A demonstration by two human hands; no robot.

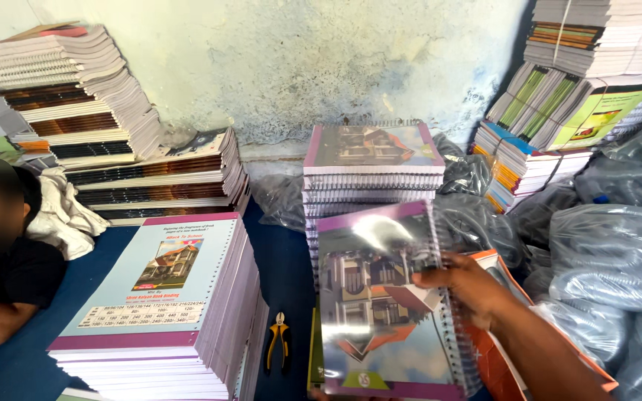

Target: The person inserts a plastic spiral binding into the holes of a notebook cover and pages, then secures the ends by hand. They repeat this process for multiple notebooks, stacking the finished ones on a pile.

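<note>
My right hand (pixel 468 288) grips a glossy spiral-bound notebook (pixel 380 297) by its coiled right edge and holds it tilted above the blue surface. Its cover has a house picture with purple borders. Under the hand lies an orange-edged folder or cover (pixel 503 356). Behind the notebook stands a tall stack of matching spiral notebooks (pixel 371 174). To the left is a thick stack of unbound purple-edged book blocks (pixel 169 312). My left hand is out of view.
Yellow-handled pliers (pixel 278 343) lie on the blue surface (pixel 284 267) between the stacks. A person in black (pixel 1 275) sits at the left. More notebook piles line the wall (pixel 83 96) (pixel 588 82). Clear plastic bags (pixel 618 252) heap up at the right.
</note>
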